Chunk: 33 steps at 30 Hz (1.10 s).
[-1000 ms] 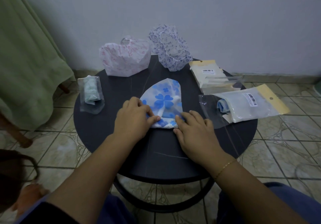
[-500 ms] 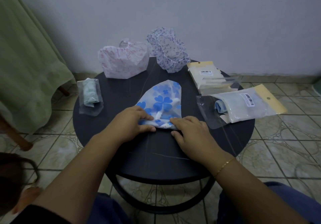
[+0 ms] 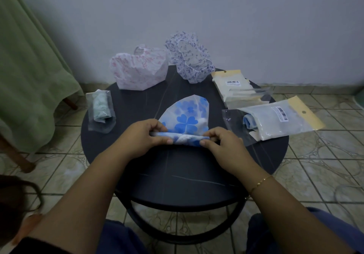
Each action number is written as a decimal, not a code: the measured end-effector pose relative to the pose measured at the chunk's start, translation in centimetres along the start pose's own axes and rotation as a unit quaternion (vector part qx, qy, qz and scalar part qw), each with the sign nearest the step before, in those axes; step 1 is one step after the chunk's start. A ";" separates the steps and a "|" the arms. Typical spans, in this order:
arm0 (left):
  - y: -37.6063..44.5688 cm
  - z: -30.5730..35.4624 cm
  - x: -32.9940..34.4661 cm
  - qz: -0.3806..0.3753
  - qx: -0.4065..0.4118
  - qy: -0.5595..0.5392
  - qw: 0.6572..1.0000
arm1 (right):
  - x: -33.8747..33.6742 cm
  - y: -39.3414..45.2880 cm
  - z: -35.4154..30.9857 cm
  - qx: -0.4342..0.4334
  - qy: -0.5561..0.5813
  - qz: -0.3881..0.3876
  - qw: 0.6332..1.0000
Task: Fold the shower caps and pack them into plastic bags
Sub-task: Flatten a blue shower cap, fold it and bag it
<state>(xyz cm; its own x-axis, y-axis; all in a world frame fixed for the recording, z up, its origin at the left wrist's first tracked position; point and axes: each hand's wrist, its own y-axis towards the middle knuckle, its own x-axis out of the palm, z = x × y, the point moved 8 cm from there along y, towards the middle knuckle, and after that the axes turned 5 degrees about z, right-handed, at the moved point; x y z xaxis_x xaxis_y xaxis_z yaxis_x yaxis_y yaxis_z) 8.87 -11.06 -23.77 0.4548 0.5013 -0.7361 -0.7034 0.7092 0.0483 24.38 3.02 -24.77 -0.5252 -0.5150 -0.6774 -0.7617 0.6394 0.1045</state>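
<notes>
We see the blue clover-print shower cap (image 3: 187, 116) lying mid tabletop (image 3: 177, 175), translucent white with blue four-leaf shapes, its rounded top pointing away and its near edge rolled into a tight tube. Left hand (image 3: 143, 135) pinches the roll's left end, fingers (image 3: 157, 124) curled over it, thumb below. Right hand (image 3: 222, 145) pinches the right end the same way. Half a second ago both hands lay flatter on the near edge and no roll showed; now the edge is turned up and over. Pink-print shower cap (image 3: 137, 70) and purple-print shower cap (image 3: 189, 58) stand open at the far rim. A bagged rolled cap (image 3: 101, 110) lies left; a half-packed plastic bag (image 3: 275, 119) and a stack of flat bags (image 3: 236, 88) lie right.
</notes>
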 end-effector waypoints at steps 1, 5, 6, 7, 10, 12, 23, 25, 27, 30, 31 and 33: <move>0.1 -0.2 -0.1 0.006 -0.013 -0.014 1.000 | 0.0 0.1 0.2 0.018 0.021 0.006 1.000; 0.4 -0.7 0.0 0.019 -0.046 -0.035 0.998 | -0.1 0.4 1.0 0.083 0.082 0.040 0.992; 0.5 -0.9 0.0 0.021 -0.057 -0.038 0.997 | -0.2 0.5 1.2 0.095 0.097 0.052 0.989; 0.5 -1.1 0.1 0.021 -0.067 -0.039 0.997 | -0.2 0.5 1.3 0.105 0.107 0.061 0.987; 0.6 -1.2 0.4 0.028 -0.082 -0.018 0.996 | -0.1 0.7 1.6 0.122 0.115 0.077 0.983; 0.7 -1.1 0.4 0.036 -0.086 0.004 0.996 | -0.2 0.6 1.6 0.120 0.103 0.089 0.983; -0.5 4.7 3.4 0.050 0.229 0.171 0.957 | 0.8 -1.0 -3.5 -0.187 -0.244 0.178 0.935; -0.1 3.5 4.4 -0.018 0.154 0.171 0.973 | 2.6 -0.7 -3.0 -0.168 -0.271 0.072 0.945; 0.1 2.9 4.5 -0.044 0.114 0.170 0.978 | 3.7 -0.5 -1.8 -0.132 -0.280 -0.019 0.951; -0.3 3.4 4.4 -0.060 0.105 0.174 0.977 | 4.0 -0.4 -1.4 -0.122 -0.283 -0.061 0.949; -0.5 3.5 4.5 -0.061 0.104 0.173 0.977 | 3.9 -0.4 -1.3 -0.120 -0.282 -0.065 0.950; -0.8 3.6 4.6 -0.061 0.105 0.174 0.977 | 3.9 -0.4 -1.5 -0.115 -0.274 -0.075 0.952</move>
<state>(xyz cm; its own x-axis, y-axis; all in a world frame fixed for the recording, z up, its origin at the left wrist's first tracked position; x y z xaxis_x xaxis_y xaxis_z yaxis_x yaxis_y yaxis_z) 13.51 -7.56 -24.71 0.2889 0.2334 -0.9285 -0.5106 0.8579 0.0568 22.07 -0.02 -26.37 -0.1756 -0.1753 -0.9687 -0.9087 0.4075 0.0910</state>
